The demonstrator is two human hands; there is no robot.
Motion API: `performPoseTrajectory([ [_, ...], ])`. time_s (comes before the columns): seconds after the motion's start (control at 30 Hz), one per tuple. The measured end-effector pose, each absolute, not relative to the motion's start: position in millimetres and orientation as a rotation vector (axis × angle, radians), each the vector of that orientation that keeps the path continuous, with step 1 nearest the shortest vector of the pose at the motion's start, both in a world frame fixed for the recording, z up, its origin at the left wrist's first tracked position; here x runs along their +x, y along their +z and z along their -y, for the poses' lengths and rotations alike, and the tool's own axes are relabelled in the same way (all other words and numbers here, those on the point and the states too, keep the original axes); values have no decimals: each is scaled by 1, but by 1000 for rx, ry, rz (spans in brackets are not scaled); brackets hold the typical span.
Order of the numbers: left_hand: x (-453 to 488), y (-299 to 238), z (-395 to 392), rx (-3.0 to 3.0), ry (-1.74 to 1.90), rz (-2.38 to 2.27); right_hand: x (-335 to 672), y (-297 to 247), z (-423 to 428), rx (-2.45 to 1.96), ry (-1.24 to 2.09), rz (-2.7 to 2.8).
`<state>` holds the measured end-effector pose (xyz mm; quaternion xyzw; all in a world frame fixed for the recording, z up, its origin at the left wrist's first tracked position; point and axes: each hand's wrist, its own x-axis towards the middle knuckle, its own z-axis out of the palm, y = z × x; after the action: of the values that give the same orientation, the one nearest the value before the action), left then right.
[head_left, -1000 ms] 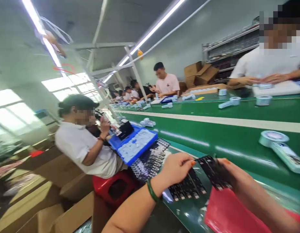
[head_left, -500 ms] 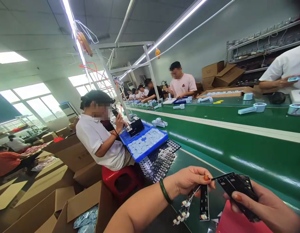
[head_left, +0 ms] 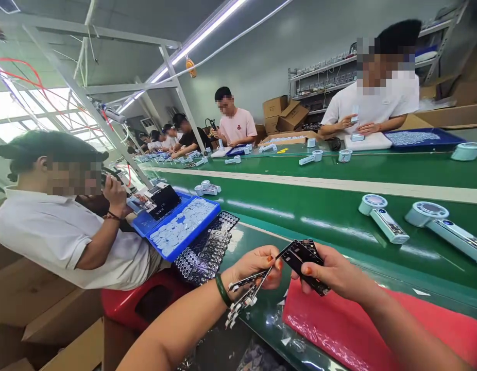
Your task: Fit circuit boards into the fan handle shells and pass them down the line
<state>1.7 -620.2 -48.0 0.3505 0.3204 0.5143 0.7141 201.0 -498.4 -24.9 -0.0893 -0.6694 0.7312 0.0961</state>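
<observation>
My left hand [head_left: 256, 268], with a dark green bangle at its wrist, is closed on several narrow circuit board strips [head_left: 244, 304] that hang below the fingers and carry small white parts. Its thumb and fingertip also pinch the near corner of a black board. My right hand [head_left: 333, 273] grips a fanned stack of black circuit boards [head_left: 300, 257], thumb on top. The two hands almost meet above the green bench, beside a red sheet [head_left: 323, 319].
A blue tray [head_left: 172, 252] of pale blue pieces and rows of circuit boards [head_left: 205, 252] lie to the left, near a seated co-worker [head_left: 80, 226]. Pale blue handheld devices [head_left: 389, 224] rest on the green conveyor belt [head_left: 269, 190]. More co-workers sit across it.
The view has swung right, showing more of the belt and a co-worker opposite. The strips hanging from my left hand have bunched together and tilted left. Both hands keep their hold.
</observation>
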Motion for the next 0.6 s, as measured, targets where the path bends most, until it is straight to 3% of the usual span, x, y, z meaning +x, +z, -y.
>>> performPoseTrajectory([
  [0.2, -3, -10, 610, 1012, 1181, -1236, 195, -29, 490, -347, 1994, 2027],
  [0.37, 1, 5, 604, 1124, 1235, -1324, 190, -34, 491, -384, 1979, 1942],
  [0.6, 30, -27, 628, 787, 1151, -802, 213, -21, 478, -51, 1798, 2243],
])
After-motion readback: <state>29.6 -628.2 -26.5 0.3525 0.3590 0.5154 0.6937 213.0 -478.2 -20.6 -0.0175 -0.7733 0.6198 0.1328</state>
